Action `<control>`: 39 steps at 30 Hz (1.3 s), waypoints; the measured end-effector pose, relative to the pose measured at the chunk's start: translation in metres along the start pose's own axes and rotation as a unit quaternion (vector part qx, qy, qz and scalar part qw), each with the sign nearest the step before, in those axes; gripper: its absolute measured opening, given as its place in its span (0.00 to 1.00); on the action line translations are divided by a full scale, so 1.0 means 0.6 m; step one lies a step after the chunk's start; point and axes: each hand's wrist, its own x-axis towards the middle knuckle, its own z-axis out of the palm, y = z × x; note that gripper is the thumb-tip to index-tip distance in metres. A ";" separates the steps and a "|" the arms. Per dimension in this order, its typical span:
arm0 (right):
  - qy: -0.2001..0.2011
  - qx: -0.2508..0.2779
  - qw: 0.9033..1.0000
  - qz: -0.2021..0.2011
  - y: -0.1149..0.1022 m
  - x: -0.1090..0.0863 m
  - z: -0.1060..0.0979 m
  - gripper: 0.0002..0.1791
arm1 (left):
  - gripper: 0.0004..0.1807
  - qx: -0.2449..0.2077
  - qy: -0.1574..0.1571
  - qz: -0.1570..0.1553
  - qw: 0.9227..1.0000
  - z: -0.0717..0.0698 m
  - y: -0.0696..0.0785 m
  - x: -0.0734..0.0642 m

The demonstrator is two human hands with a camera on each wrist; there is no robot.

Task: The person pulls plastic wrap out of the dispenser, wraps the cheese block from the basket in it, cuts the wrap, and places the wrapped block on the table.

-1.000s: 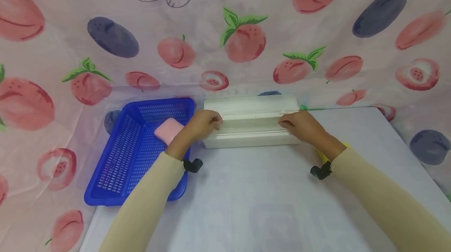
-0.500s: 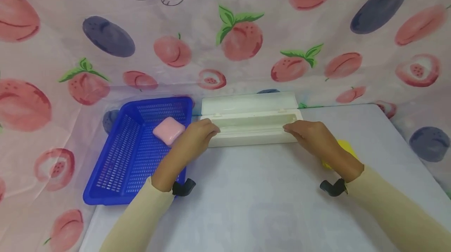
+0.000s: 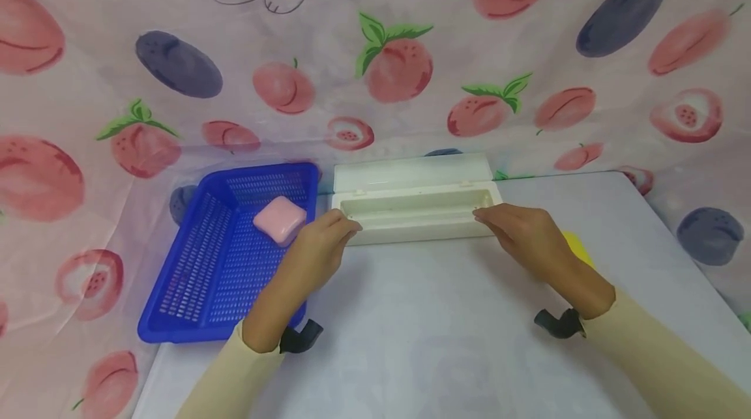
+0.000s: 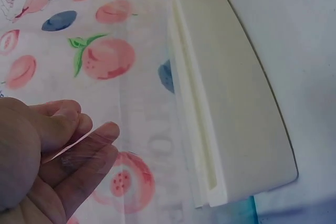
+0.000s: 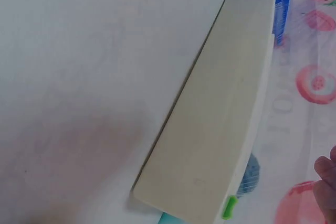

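Observation:
A long white cling film dispenser [image 3: 422,231] sits at the back of the table, its lid [image 3: 411,171] tilted back and its long trough showing. My left hand [image 3: 311,253], by the dispenser's left front corner, pinches clear cling film [image 4: 86,153] between thumb and fingers. The film wrinkles at these fingertips in the left wrist view and is barely visible elsewhere. By the right front corner, my right hand [image 3: 530,236] has thumb and fingers together, pinching the film's other side. Both hands are raised in front of the trough. In the right wrist view, the right hand [image 5: 326,182] is mostly cut off.
A blue perforated basket [image 3: 154,288] stands left of the dispenser, with a pink rounded-square object [image 3: 280,219] inside. Something yellow [image 3: 577,248] lies behind my right wrist, partly hidden. Fruit-printed cloth [image 3: 281,132] hangs behind the white table [image 3: 434,321].
Both hands have moved from over the dispenser back toward me, holding the film. The trough, earlier partly covered by the hands, now shows more. The dispenser and basket have stayed put.

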 end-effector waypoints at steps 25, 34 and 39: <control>0.044 0.014 0.996 -0.074 -0.052 -0.030 -0.049 0.29 | 0.13 0.006 0.043 0.030 0.999 -0.030 0.066 -0.064; 0.072 0.013 0.992 -0.104 -0.068 -0.048 -0.059 0.29 | 0.17 0.020 0.028 0.039 0.999 -0.048 0.089 -0.090; 0.062 0.013 0.994 -0.093 -0.077 -0.067 -0.066 0.29 | 0.19 0.023 0.024 0.045 0.998 -0.053 0.098 -0.103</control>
